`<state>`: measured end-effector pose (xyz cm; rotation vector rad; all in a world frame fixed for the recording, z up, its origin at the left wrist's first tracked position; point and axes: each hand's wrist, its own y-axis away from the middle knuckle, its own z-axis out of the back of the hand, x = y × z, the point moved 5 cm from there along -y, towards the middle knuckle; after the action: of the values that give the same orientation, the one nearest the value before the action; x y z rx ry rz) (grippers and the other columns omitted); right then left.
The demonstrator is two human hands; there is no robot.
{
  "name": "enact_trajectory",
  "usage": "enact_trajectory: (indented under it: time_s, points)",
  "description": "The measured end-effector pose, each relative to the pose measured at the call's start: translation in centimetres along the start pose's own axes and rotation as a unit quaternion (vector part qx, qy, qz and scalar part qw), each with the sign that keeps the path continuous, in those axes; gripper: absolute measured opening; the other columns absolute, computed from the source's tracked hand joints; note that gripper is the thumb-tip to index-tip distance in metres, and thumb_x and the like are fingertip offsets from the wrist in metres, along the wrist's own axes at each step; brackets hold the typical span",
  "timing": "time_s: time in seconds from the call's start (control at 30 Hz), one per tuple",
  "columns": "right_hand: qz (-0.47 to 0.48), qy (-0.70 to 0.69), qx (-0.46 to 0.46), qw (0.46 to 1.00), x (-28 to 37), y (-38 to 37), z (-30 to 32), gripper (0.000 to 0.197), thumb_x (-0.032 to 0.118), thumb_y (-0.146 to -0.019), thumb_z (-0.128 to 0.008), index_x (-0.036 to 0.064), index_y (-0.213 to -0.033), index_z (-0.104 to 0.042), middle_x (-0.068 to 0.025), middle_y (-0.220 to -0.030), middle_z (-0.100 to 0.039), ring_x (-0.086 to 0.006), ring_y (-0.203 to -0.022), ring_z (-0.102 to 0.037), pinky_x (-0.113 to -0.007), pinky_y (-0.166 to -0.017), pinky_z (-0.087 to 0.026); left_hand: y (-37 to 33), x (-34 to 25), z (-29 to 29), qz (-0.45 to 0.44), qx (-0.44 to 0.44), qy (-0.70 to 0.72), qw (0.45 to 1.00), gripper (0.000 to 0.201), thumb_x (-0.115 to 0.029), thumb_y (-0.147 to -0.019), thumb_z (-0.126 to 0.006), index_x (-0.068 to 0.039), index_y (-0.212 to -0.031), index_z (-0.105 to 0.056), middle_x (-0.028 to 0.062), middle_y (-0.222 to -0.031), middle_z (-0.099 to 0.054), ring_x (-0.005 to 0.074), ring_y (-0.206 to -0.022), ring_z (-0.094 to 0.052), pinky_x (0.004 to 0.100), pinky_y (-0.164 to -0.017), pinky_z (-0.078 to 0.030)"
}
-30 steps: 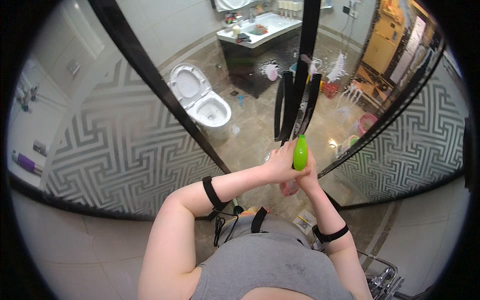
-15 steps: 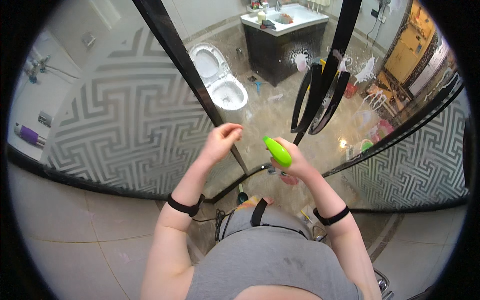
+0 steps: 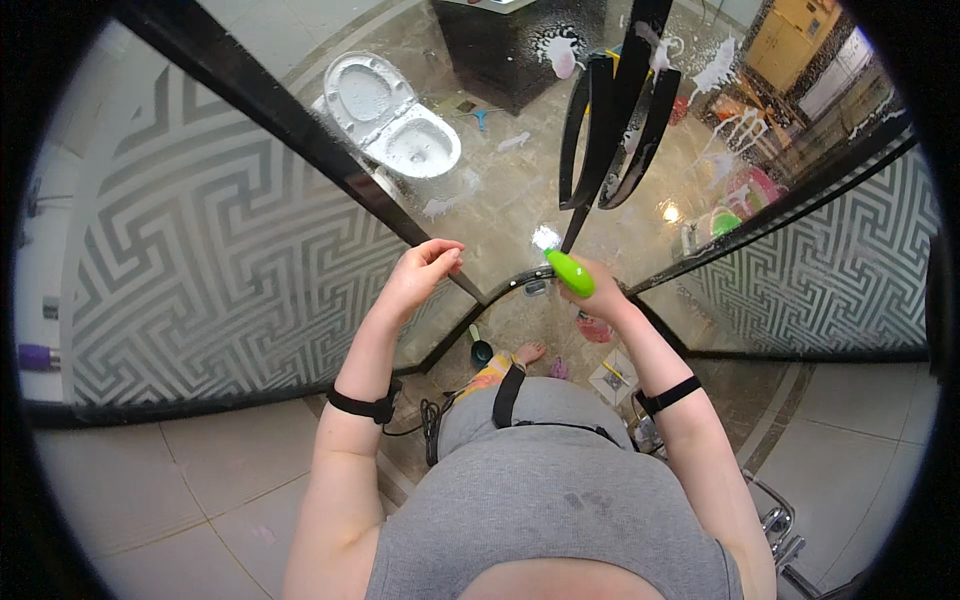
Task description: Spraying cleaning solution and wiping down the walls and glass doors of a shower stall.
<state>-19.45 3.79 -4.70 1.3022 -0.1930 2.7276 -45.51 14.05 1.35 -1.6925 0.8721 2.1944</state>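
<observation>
A: How are the hands placed?

B: The right hand (image 3: 600, 292) is wrapped around a bright green rounded handle (image 3: 572, 272), in front of the body and slanting up to the left. I can't tell which tool it is. The left hand (image 3: 413, 282), well apart, is loosely curled with nothing visible in it; whether thumb and fingertips meet, I can't tell.

A: What has changed?

B: One second ago, both hands were together at the handle. The view now tips lower, and the white sink (image 3: 490, 4) has nearly left the top edge.

A: And around them?

B: A bathroom. Black-framed glass panels (image 3: 230, 260) with a frosted maze pattern stand on both sides. White foam (image 3: 714, 70) smears the glass ahead, beside black door handles (image 3: 597, 110). Beyond, a white toilet (image 3: 415, 145), lid raised, and a dark cabinet (image 3: 505, 50) stand on a brownish stone-look floor (image 3: 510, 195).
</observation>
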Motion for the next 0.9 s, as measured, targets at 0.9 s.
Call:
enact_trajectory:
  time_s: [0.9]
  points:
    - [-0.091,0.069,-0.007,0.993,-11.3,4.4,-4.3,0.039,0.021,-0.069,-0.062,0.0132,-0.106,-0.054,-0.0162,-0.096,-0.061,-0.0367,-0.094,-0.056,-0.043,-0.077,-0.046,-2.9,1.7,-1.7,0.044,0.098,-0.034,0.994,0.033,-0.025,-0.091,-0.052,0.0,-0.114,-0.055,0.0045,-0.093,-0.061,0.0101,-0.086,-0.055,0.0242,-0.079,-0.043]
